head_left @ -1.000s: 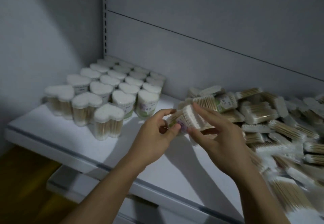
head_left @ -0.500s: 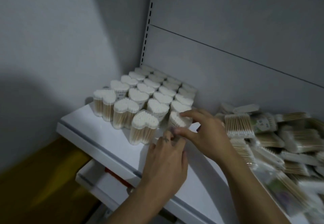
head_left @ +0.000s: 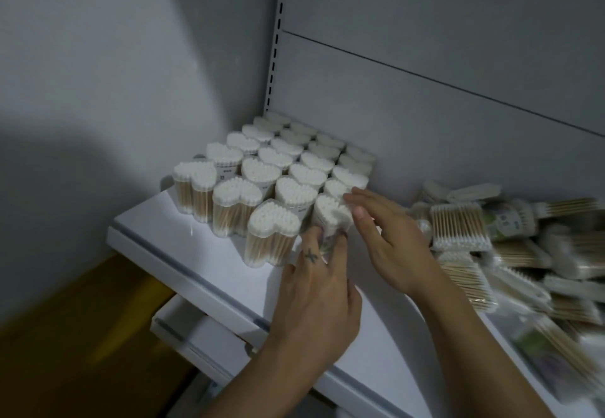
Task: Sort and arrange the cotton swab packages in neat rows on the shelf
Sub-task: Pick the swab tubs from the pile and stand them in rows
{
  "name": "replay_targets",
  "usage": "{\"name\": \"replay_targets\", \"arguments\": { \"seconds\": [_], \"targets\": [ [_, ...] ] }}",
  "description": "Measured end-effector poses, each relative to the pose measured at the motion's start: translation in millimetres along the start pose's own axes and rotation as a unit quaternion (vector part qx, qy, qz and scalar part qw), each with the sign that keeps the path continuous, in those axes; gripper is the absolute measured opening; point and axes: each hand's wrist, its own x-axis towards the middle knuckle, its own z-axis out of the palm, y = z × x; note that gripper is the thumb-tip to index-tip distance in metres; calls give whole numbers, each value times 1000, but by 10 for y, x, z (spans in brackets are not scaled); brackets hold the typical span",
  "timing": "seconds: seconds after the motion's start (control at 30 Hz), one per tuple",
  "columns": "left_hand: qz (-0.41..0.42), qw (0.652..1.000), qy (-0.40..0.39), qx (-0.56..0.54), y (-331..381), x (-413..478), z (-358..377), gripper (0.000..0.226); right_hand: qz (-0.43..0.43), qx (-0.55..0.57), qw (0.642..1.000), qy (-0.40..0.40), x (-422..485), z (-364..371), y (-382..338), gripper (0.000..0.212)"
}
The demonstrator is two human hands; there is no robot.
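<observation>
Head view. Heart-shaped clear package of white-tipped wooden cotton swabs [head_left: 330, 216] stands upright, front right of the packed rows [head_left: 262, 172], left end of white shelf [head_left: 196, 254]. Left hand [head_left: 314, 290]: straight fingers apart, pressing its front. Right hand [head_left: 389, 240]: fingers flat, together, touching its top. Loose package heap [head_left: 491, 240] right. Grey back panel [head_left: 425, 122].

Left hand [head_left: 314, 293] and right hand [head_left: 389, 247] reach forward side by side, both flat and outstretched.

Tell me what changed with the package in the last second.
The package, held up in both hands near the pile, moved left and now stands at the front right end of the rows. The left hand touches its front, and the right hand lies open against its side. The rows and pile stayed put.
</observation>
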Motion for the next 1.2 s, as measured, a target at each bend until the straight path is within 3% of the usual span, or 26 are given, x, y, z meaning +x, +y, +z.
{"name": "replay_targets", "arguments": {
  "seconds": [0.37, 0.47, 0.63, 0.83, 1.07, 1.2],
  "targets": [
    [-13, 1000, -5, -7, 0, 0, 32, 73, 16, 9, 1000, -18, -65, 15, -7, 54],
    [-5, 998, 41, -45, 23, -30, -3, 64, 21, 5, 1000, -21, -100, -48, -45, 54],
    [78, 992, 95, -42, 51, -48, -47, 35, 9, -65, 998, 15, -236, -301, -72, 48],
    [131, 989, 40, 50, 200, 69, 34, 36, 61, -169, 983, 36, -617, -815, 61, 48],
    [177, 981, -65, 54, 631, 396, 338, 45, 143, -236, 959, 59, -1134, -1115, 281, 42],
    [164, 983, -70, 45, 818, 600, 472, 41, 191, -258, 940, 111, -1381, -1154, 330, 39]
  ]
}}
